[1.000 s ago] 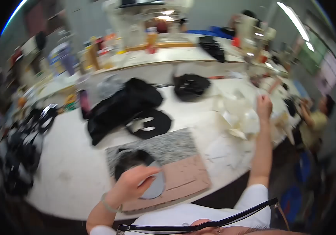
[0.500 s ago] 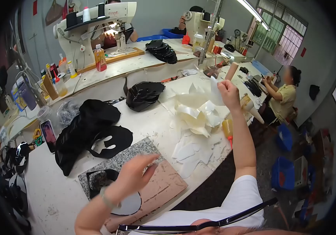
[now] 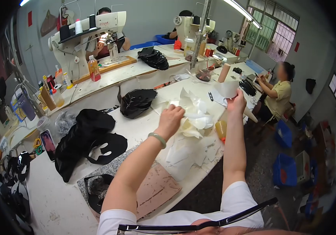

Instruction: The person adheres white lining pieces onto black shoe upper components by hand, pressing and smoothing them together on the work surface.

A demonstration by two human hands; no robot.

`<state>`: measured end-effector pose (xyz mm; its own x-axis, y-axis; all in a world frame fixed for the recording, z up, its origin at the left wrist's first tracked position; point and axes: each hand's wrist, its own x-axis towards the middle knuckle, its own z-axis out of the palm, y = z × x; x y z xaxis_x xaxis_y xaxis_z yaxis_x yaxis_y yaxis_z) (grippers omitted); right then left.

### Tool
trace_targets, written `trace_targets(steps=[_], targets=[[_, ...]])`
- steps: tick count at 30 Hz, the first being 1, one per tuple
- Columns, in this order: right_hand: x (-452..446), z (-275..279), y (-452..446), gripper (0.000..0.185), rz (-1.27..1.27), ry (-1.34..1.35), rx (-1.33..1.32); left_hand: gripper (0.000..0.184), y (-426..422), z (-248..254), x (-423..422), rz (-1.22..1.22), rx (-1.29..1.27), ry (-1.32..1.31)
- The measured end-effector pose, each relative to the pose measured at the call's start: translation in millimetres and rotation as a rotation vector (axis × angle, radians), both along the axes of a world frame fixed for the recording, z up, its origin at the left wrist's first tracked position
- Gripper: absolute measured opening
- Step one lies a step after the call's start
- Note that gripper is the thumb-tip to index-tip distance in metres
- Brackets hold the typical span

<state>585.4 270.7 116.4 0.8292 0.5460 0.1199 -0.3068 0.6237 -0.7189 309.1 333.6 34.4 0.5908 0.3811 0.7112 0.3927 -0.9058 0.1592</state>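
Note:
My right hand (image 3: 236,103) is raised over the table's right side, its fingers closed on a curved piece of white paper (image 3: 228,89). At the left edge of a heap of crumpled cream paper (image 3: 193,124) is my left hand (image 3: 170,120), with a bracelet on the wrist. Its fingers are curled, and what they pinch, if anything, is hidden. Nearer to me, a black cut-out piece (image 3: 94,196) lies on a speckled stone slab (image 3: 115,166) beside a pinkish board (image 3: 158,188). My left forearm covers part of both.
Black fabric (image 3: 83,135) and a phone (image 3: 48,143) lie to the left, a stack of glossy black pieces (image 3: 137,102) behind. A yellow bottle (image 3: 220,130) stands near the right edge. Sewing machines (image 3: 87,45) line the back; a co-worker (image 3: 279,92) sits at right.
My left hand has moved from above the slab forward and right to the cream paper heap. My right hand has lowered slightly and turned, still with white paper. The whole view has shifted a little.

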Motion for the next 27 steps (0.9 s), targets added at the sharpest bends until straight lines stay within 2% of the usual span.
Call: trace_targets(steps=[3,5,6,8,13,17,20,21,25,27], targets=[[-59,2,-24,0.019,0.268,-0.175,0.003,0.016,8,2,-21,0.076,-0.083,-0.022],[-92,0,-38,0.019,0.338,-0.153,0.028,0.023,3,5,-41,0.063,-0.24,-0.017],[-106,-2,-44,0.018,0.401,-0.15,0.031,0.024,-2,7,-50,0.051,-0.239,-0.011],[-135,-2,-51,0.02,0.334,-0.167,0.029,0.027,-9,5,-71,0.044,-0.236,-0.003],[-156,-39,-68,0.023,0.236,-0.355,0.123,0.013,-19,-15,-112,-0.087,-0.32,-0.069],[-160,-47,-72,0.021,0.057,-0.552,-0.105,0.012,-18,-21,-137,-0.024,-0.33,-0.218],[-173,-50,-60,0.026,0.182,-0.586,-0.091,0.016,-36,-10,-152,0.032,-0.673,-0.428],[-179,-47,-63,0.021,0.23,-0.63,-0.01,0.02,-41,-6,-165,0.055,-0.855,-0.388],[-213,-72,-66,0.013,0.237,-0.82,0.022,0.02,-94,22,-226,0.061,-1.149,-0.647],[-227,-98,-54,0.011,0.055,-1.068,-0.079,0.02,-122,30,-257,0.127,-1.21,-0.711]])
